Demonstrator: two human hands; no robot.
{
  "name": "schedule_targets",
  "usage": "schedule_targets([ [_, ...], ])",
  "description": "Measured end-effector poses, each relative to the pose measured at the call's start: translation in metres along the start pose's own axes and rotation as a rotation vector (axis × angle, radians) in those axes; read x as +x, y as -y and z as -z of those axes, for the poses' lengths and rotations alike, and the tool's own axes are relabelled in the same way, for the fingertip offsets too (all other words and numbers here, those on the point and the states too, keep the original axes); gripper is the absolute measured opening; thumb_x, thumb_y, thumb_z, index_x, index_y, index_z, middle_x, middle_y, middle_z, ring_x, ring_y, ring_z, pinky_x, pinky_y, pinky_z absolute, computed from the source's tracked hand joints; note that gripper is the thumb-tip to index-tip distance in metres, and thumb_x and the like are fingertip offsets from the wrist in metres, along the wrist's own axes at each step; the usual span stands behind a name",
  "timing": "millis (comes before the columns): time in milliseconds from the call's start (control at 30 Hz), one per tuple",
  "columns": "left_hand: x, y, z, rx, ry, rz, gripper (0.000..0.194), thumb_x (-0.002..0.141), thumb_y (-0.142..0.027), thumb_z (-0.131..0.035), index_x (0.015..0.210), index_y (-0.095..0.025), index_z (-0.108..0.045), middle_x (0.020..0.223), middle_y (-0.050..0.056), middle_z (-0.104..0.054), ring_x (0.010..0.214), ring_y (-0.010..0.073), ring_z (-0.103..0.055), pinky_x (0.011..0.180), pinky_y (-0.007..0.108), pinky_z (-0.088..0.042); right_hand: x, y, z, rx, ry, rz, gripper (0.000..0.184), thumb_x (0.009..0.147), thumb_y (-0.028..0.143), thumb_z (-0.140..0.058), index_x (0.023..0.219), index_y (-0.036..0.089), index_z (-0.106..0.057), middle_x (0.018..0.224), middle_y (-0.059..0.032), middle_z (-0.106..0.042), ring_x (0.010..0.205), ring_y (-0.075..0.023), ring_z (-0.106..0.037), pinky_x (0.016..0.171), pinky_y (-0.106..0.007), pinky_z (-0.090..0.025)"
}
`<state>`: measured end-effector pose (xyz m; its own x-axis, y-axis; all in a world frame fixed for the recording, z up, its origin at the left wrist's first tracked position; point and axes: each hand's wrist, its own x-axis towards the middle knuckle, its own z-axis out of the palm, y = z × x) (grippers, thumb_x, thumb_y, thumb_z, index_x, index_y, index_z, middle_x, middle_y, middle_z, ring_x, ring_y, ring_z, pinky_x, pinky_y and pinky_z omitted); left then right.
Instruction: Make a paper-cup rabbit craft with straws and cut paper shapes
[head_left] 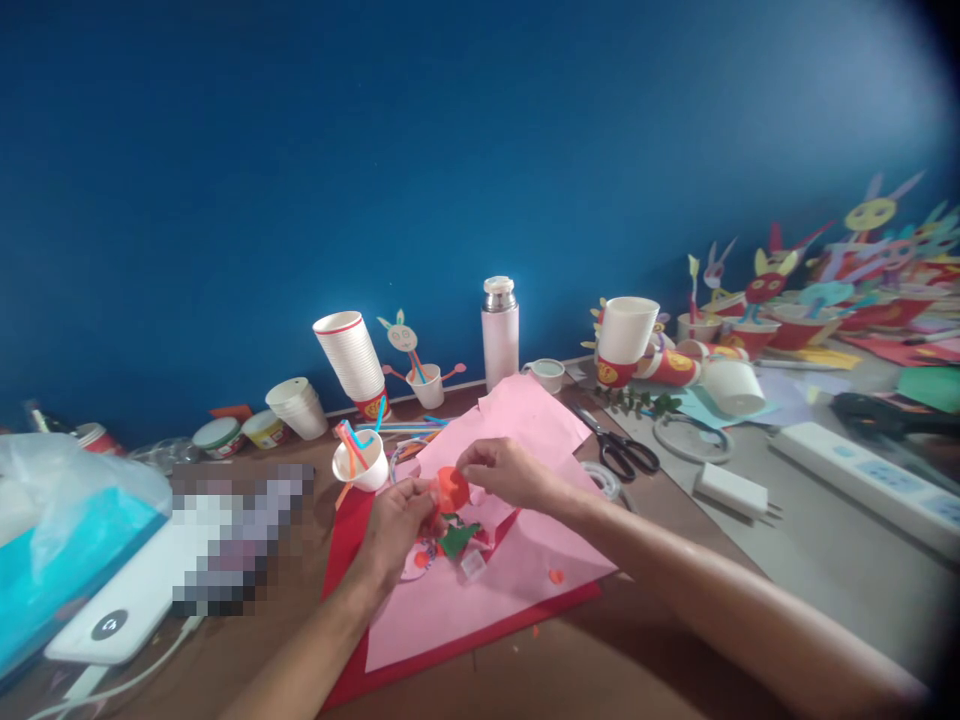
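Both hands meet over the pink paper (517, 420) near the middle of the table. My left hand (396, 525) and my right hand (504, 470) pinch a small round orange-red paper piece (452, 489) between their fingertips. Below it lie a green paper scrap (457, 540) and small paper bits on the pink sheet. A red sheet (352, 540) lies under the pink one. A paper cup with coloured strips (361, 462) stands just left of my left hand.
Black scissors (621, 447) lie to the right of the pink paper. A white thermos (499, 333), stacked paper cups (349, 357) and a paper-cup bunny (420, 370) stand by the blue wall. Finished cup figures (780, 300), a power strip (862, 475) and a white charger (731, 490) fill the right side.
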<state>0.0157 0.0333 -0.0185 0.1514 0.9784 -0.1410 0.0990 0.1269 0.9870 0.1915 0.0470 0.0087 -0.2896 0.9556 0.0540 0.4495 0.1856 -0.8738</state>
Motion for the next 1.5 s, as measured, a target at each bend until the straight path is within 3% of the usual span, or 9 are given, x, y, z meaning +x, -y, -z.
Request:
schedule_targets([
  [133,0.002,0.003,0.003,-0.127,0.040,0.055,0.014,0.068,-0.028,-0.057,0.069,-0.014,-0.056,0.046,-0.002,-0.058,0.042,0.0101,-0.052,0.046,0.021,-0.040,0.000,-0.005,-0.003,-0.011,0.068,0.009,0.019,0.070,0.022,-0.047,0.067,0.015,-0.065,0.060,0.0006,-0.061,0.051,-0.0086,-0.050,0.043,-0.017,-0.033],
  [400,-0.002,-0.003,-0.006,-0.048,0.004,0.050,0.017,0.064,-0.031,-0.060,0.069,-0.015,-0.057,0.047,-0.004,-0.054,0.041,0.0110,-0.052,0.042,0.021,-0.038,-0.008,0.001,-0.020,0.078,0.028,0.055,0.014,0.069,0.023,-0.052,0.072,0.017,-0.065,0.063,0.0021,-0.061,0.056,-0.0088,-0.051,0.048,-0.017,-0.036],
  [533,-0.003,-0.005,-0.008,-0.043,-0.017,0.074,0.016,0.063,-0.031,-0.062,0.066,-0.016,-0.057,0.044,-0.006,-0.053,0.040,0.0104,-0.051,0.040,0.020,-0.037,-0.009,0.003,-0.022,0.126,0.024,0.043,0.011,0.067,0.022,-0.054,0.062,0.015,-0.060,0.056,0.0038,-0.056,0.051,-0.0067,-0.046,0.045,-0.016,-0.034],
  [933,-0.005,-0.003,-0.006,-0.141,0.115,0.149,0.019,0.065,-0.028,-0.061,0.072,-0.012,-0.057,0.042,0.000,-0.057,0.036,0.0105,-0.051,0.036,0.019,-0.034,-0.003,0.005,-0.020,0.374,0.050,-0.131,0.006,0.067,0.014,-0.052,0.062,0.014,-0.055,0.047,0.0042,-0.051,0.043,-0.0069,-0.045,0.041,-0.017,-0.031],
  [1067,-0.008,-0.007,-0.007,-0.159,0.128,0.120,0.034,0.071,-0.034,-0.056,0.097,-0.012,-0.054,0.048,-0.001,-0.059,0.038,0.0118,-0.053,0.036,0.020,-0.036,0.002,0.001,-0.012,0.459,0.024,-0.141,0.009,0.071,0.017,-0.051,0.064,0.014,-0.054,0.047,0.0048,-0.050,0.043,-0.0056,-0.044,0.041,-0.016,-0.030],
  [1167,-0.010,-0.012,-0.007,-0.069,0.004,0.040,0.043,0.072,-0.042,-0.054,0.105,-0.016,-0.053,0.065,0.002,-0.063,0.051,0.0149,-0.059,0.041,0.023,-0.042,0.005,-0.005,-0.004,0.526,0.032,-0.151,0.012,0.072,0.022,-0.052,0.063,0.014,-0.054,0.048,0.0050,-0.049,0.042,-0.0047,-0.042,0.042,-0.017,-0.030],
  [1300,-0.010,-0.018,-0.005,0.142,-0.168,-0.179,0.035,0.070,-0.040,-0.058,0.097,-0.019,-0.060,0.093,0.006,-0.062,0.078,0.0185,-0.060,0.060,0.025,-0.047,0.006,-0.009,-0.001,0.601,0.091,-0.195,0.012,0.071,0.024,-0.053,0.066,0.013,-0.055,0.051,0.0029,-0.053,0.041,-0.0048,-0.043,0.042,-0.018,-0.031],
  [1400,-0.010,-0.021,-0.004,0.217,-0.115,-0.256,0.026,0.070,-0.039,-0.058,0.085,-0.018,-0.064,0.097,0.006,-0.060,0.081,0.0189,-0.058,0.063,0.025,-0.046,0.006,-0.011,-0.004,0.640,0.128,-0.206,0.012,0.070,0.024,-0.053,0.065,0.013,-0.053,0.051,0.0029,-0.053,0.039,-0.0040,-0.042,0.042,-0.017,-0.032],
  [1500,-0.009,-0.023,-0.004,0.207,-0.043,-0.228,0.025,0.071,-0.038,-0.057,0.079,-0.017,-0.065,0.082,0.004,-0.063,0.072,0.0174,-0.057,0.062,0.024,-0.044,0.007,-0.012,-0.010,0.642,0.135,-0.200,0.013,0.070,0.024,-0.054,0.064,0.014,-0.053,0.048,0.0043,-0.050,0.039,-0.0039,-0.042,0.041,-0.017,-0.031],
])
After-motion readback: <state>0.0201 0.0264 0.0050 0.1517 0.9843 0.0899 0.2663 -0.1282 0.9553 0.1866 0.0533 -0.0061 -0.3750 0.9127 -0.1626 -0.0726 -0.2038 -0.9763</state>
